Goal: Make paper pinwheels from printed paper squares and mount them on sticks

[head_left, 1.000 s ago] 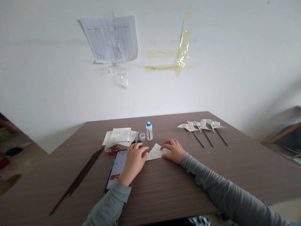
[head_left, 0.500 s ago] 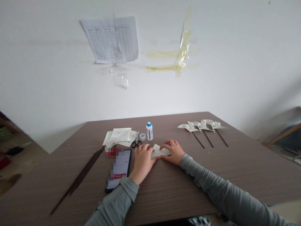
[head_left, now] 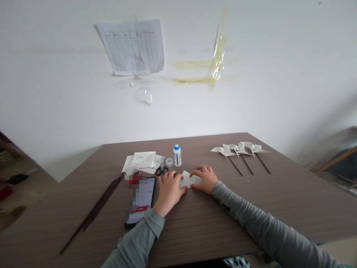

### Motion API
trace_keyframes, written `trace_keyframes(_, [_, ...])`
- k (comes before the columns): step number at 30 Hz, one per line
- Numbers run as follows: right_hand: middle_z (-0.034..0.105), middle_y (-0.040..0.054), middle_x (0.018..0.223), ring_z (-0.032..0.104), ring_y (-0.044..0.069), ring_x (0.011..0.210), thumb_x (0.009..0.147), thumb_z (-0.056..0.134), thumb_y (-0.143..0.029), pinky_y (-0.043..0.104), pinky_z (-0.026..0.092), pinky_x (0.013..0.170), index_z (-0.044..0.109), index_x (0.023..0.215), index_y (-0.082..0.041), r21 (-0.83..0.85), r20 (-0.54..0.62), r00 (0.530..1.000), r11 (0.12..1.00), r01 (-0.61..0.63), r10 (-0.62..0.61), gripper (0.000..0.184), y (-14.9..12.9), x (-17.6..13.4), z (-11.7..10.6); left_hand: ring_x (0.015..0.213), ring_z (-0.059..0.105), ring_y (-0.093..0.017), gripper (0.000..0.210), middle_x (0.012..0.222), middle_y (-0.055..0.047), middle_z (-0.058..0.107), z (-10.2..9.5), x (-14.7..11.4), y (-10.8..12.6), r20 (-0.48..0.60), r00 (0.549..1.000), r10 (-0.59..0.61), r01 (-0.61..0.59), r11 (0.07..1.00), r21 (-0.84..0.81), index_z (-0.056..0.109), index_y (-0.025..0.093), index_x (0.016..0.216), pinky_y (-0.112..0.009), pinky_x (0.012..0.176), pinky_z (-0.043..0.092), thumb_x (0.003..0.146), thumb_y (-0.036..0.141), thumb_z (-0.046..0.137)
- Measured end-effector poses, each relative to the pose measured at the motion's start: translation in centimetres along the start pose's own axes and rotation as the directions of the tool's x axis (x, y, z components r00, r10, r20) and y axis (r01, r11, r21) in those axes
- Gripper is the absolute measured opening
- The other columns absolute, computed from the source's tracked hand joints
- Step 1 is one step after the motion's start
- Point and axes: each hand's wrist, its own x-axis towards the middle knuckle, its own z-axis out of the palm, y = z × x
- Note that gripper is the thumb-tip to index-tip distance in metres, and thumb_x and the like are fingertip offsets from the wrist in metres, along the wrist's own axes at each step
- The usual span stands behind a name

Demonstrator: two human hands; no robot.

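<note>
A small piece of printed paper (head_left: 188, 179) lies on the table between my two hands. My left hand (head_left: 170, 188) grips its left end, fingers curled and thumb on the near side. At the other end, my right hand (head_left: 205, 179) holds the paper between its thumb and bent fingers. The fingers hide both ends of the sheet, and I cannot tell how it is folded. Just beyond my left hand are black-handled scissors (head_left: 162, 170), a small clear cup (head_left: 169, 162) and a white bottle with a blue cap (head_left: 177, 155).
A phone (head_left: 143, 201) lies left of my left forearm. Beyond it is a pile of papers (head_left: 143, 160), with a bundle of thin dark sticks (head_left: 97, 206) further left. Three paper pinwheels (head_left: 238, 149) on sticks lie at the back right. A wall (head_left: 189, 115) stands behind the table (head_left: 279, 201).
Very little differs. Both hands stay on the paper, with only a slight shift of the left thumb and fingers.
</note>
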Motion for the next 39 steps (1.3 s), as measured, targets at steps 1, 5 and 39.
trace_keyframes(1, [0.073,0.0079,0.180,0.055,0.048,0.180,0.102,0.104,-0.042,0.069,0.044,0.151,0.097,0.152,-0.046,-0.003,0.014,1.000,1.000,-0.006,0.006,0.050,0.3,0.1,-0.1,0.176,0.067,-0.046,0.040,0.181,-0.014,0.081,-0.1,0.0,-0.2,0.007,1.000,-0.002,0.002,1.000,-0.003,0.093,0.032,0.155,-0.072,0.149,0.050,0.115,0.032,0.092])
trace_keyframes(5, [0.073,0.0091,0.183,0.054,0.050,0.183,0.100,0.104,-0.041,0.072,0.041,0.154,0.099,0.152,-0.047,-0.004,0.024,0.999,1.000,-0.026,0.026,0.053,1.8,0.6,-0.8,0.178,0.065,-0.044,0.041,0.184,-0.013,0.079,-0.5,-0.2,-1.1,0.022,1.000,0.002,-0.002,1.000,-0.007,0.095,0.034,0.156,-0.067,0.150,0.051,0.115,0.032,0.091])
trace_keyframes(39, [0.078,0.0031,0.185,0.054,0.050,0.185,0.092,0.092,-0.023,0.071,0.038,0.160,0.107,0.133,-0.044,0.018,0.023,0.999,0.999,0.040,-0.040,0.048,8.2,2.0,-1.6,0.194,0.048,-0.049,0.069,0.203,-0.009,0.063,-2.0,-1.5,-4.4,0.106,0.994,0.039,-0.048,0.995,0.085,0.083,0.049,0.176,-0.092,0.153,0.040,0.121,0.012,0.065])
